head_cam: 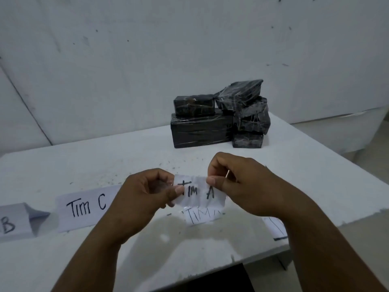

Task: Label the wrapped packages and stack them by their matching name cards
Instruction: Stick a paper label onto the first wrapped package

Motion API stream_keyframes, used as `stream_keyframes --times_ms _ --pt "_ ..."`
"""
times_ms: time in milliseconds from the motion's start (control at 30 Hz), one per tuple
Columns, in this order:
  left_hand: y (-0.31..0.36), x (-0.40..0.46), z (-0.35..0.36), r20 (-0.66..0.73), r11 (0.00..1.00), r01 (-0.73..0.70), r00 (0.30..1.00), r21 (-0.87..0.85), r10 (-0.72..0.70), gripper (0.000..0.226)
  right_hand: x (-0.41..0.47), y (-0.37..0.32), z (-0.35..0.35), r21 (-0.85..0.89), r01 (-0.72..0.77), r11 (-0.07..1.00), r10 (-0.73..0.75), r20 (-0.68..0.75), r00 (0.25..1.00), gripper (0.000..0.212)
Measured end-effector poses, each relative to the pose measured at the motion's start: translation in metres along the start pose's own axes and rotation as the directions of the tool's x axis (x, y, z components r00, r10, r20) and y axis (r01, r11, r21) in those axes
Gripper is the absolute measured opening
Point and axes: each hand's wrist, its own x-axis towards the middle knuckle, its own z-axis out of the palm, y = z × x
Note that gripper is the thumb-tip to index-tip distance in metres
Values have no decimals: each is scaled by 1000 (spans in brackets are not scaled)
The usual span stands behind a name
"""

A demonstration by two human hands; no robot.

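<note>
- We face a white table (294, 175) against a white wall (147, 49).
- Our left hand (145, 192) and right hand (237, 182) pinch a "TIM A" label (200, 191) above the near edge.
- Black packages (219, 116) sit piled by the far edge.
- The "TIM C" card (86, 207) lies at the near-left.

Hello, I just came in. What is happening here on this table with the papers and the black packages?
A person is holding a small paper label reading "Tim A" above the white table, pinching it with the left hand and the right hand. Name cards lie along the near edge: a "Tim C" card, one ending in "B", and another "Tim" card partly hidden under the label. The black wrapped packages sit piled at the back of the table, with no labels visible on them.
</note>
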Motion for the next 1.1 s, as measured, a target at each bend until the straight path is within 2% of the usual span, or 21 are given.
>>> stream_keyframes --times_ms 100,267,400,500,567,633,667,733,833,933,1000,1100 --pt "4 3 -5 -160 997 -12 987 -80 -1 29 2 -5 0 22 -1 1000 3 -72 997 6" --pt "10 4 -11 -355 974 -26 933 -226 -58 40 4 -10 2 108 -24 994 43 -174 984 31" --pt "13 8 -19 -419 960 -20 902 -279 -103 25 8 -6 0 300 10 954 102 -354 930 29" --pt "15 11 -18 -405 956 -12 907 -293 -113 16 15 -4 0 487 47 872 200 -442 874 22" --pt "19 14 -14 -410 951 -9 904 -309 -124 12 20 -4 2 660 58 749 288 -402 869 24" --pt "22 20 -12 -425 948 -16 896 -318 -128 10 25 -3 4 778 33 628 334 -307 891 42" --pt "24 23 -11 -433 951 -19 893 -310 -123 10 27 -1 6 786 11 618 340 -280 898 53" --pt "28 32 -11 -444 956 -33 890 -290 -104 9 31 0 8 754 -18 657 335 -270 903 58" --pt "33 46 -10 -437 969 -48 897 -241 -64 16 38 -1 6 727 -49 685 338 -257 905 46" --pt "35 65 -11 -429 973 -38 901 -230 -66 22 48 -1 -1 697 -39 716 305 -262 916 22" --pt "36 81 -10 -440 974 -34 895 -226 -71 26 58 -2 -7 678 -9 735 296 -308 904 15" --pt "37 112 -6 -471 964 -29 876 -264 -102 32 77 -3 -17 604 50 796 272 -430 861 16"
